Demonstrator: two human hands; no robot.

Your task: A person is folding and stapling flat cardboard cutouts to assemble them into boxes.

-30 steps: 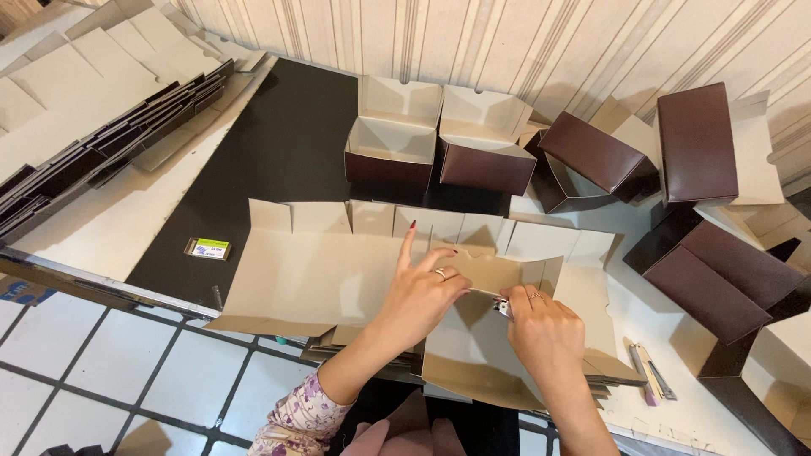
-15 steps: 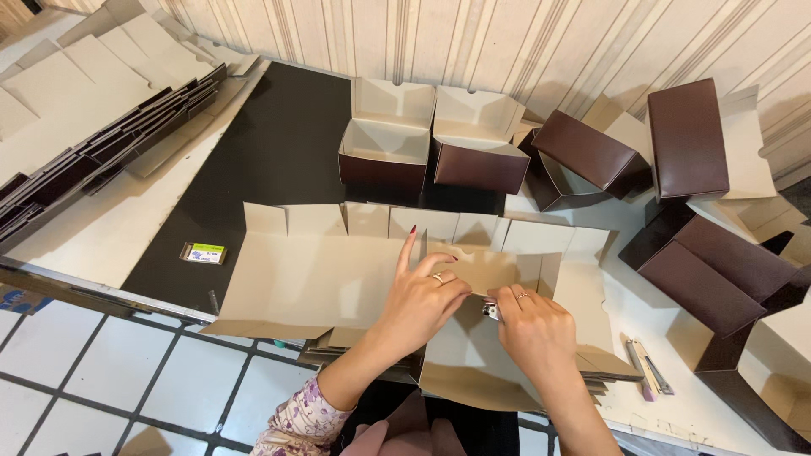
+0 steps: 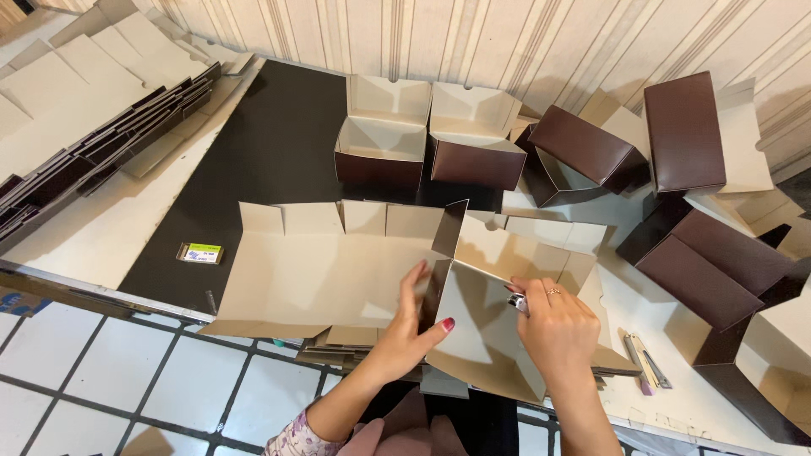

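We see the left hand (image 3: 404,331) pressed on a half-folded cardboard box blank (image 3: 473,325) lying at the near edge of the table (image 3: 101,228), fingers spread and laid on the flap, thumb out toward the right, so it pins the cardboard rather than clenching round it. The right hand (image 3: 556,325) is curled round a small silvery tool (image 3: 517,304), only its tip showing at the fingers, held against the raised panel of the same blank; what kind of tool we cannot tell. The blank is pale on the inside, with one wall standing up in the middle and flat panels spreading left toward a row of short flaps. It lies on top of more flat blanks whose edges stick out below. A black mat (image 3: 279,152) covers the table centre behind it. Two assembled open boxes (image 3: 427,139), dark brown outside and pale inside, stand side by side at the far edge of the mat. More brown boxes (image 3: 684,169) lie tipped and piled to the right. A stack of flat blanks (image 3: 84,127) sits far left. A small green-and-white card (image 3: 200,252) lies on the mat near the left front. A stapler-like tool (image 3: 646,365) lies on the table just right of the right hand.
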